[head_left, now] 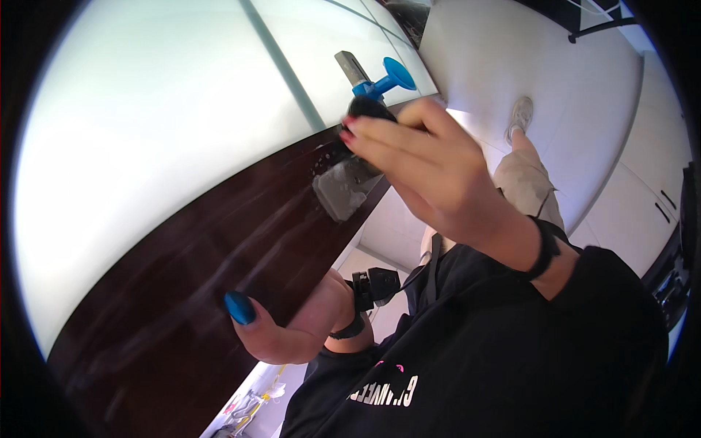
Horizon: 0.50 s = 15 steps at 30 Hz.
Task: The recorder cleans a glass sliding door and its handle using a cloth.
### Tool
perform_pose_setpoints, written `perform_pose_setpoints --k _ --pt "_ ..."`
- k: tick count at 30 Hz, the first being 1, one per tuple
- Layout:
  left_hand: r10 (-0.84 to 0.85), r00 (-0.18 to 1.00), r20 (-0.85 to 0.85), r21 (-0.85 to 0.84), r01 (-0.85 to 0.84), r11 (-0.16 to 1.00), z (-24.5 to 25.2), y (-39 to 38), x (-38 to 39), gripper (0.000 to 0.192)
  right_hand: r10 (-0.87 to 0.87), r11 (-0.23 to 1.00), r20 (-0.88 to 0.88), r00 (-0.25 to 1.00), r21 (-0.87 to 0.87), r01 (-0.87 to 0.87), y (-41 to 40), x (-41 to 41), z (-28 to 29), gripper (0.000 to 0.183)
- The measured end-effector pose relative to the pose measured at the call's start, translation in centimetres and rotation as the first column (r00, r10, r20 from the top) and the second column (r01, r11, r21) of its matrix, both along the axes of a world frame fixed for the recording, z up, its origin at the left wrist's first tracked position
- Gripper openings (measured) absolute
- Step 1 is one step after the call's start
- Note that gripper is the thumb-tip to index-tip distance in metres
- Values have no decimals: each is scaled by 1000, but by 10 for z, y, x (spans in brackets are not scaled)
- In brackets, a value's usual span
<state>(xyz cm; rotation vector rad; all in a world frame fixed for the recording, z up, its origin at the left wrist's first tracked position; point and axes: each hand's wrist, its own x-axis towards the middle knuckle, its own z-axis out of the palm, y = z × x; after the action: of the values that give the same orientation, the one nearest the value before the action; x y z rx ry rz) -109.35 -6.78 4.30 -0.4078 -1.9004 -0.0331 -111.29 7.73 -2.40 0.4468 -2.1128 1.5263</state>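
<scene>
My right hand (432, 159), with red nails, has its fingertips closed on a black object (368, 109) that is partly covered by the fingers. Just beyond it, a blue piece with a flared cup (398, 74) meets a grey bar (352, 67). Below the fingertips a grey plate (339, 189) lies at the dark glossy panel (219, 246), with small droplets or specks beside it. My left hand (290, 328) is at the panel's lower edge, its blue-nailed thumb over the dark surface. Its other fingers are hidden, so whether it grips the edge cannot be told.
A bright, pale tiled surface (153, 126) with grey-green lines borders the dark panel. Pale cabinets (641, 186) with black handles stand at the right, past a light floor (471, 49). A small black device (378, 287) is strapped at my left wrist. A black metal stand (597, 30) is top right.
</scene>
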Motion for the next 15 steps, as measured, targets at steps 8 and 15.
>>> perform_pose_setpoints --k 8,15 --pt "74 997 -38 103 -70 992 10 0 2 22 -63 970 127 990 -227 91 -9 9 7 35" --pt "67 997 -25 186 -61 981 21 0 9 28 81 935 195 977 -354 -6 1 33 7 32"
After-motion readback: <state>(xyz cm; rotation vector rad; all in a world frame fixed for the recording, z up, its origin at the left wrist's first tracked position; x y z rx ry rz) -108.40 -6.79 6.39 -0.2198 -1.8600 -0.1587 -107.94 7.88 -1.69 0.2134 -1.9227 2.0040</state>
